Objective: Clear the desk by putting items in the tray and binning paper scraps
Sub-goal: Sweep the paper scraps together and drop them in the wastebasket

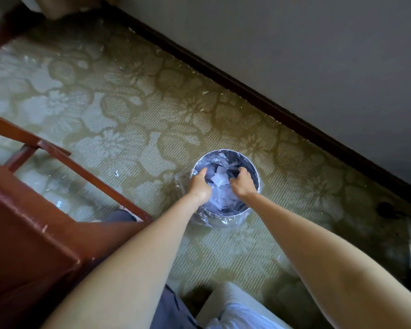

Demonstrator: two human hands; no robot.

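White paper scraps [220, 184] piled inside round bin [255, 179], lined with clear plastic bag [183, 184]; bin standing on patterned carpet [128, 119], near dark skirting [247, 91] and grey wall [318, 55].

Both hands over bin mouth, scraps directly below and between them. Left hand [199, 184] above left half of opening, fingers curled downward into bin. Right hand [242, 182] above right half, fingers likewise curled. Cannot tell whether either hand grips scraps or has let go: fingertips hidden below rim level and blurred. Hands level with each other, neither clearly nearer to pile.

Bin round, so no long axis; opening faces straight up toward hands. Judged step: dropping scraps into bin. Next move likely to require fingers spread wide with hands kept inside rim line, so that nothing falls outside.

A few small scraps [116, 173] lying on carpet left of bin, well apart from it; judged still to be collected. Red-brown wooden furniture [33, 233] at left edge, with wooden rail [86, 167] between it and bin.

No brands, labels or legible writing visible. Tray not in view.
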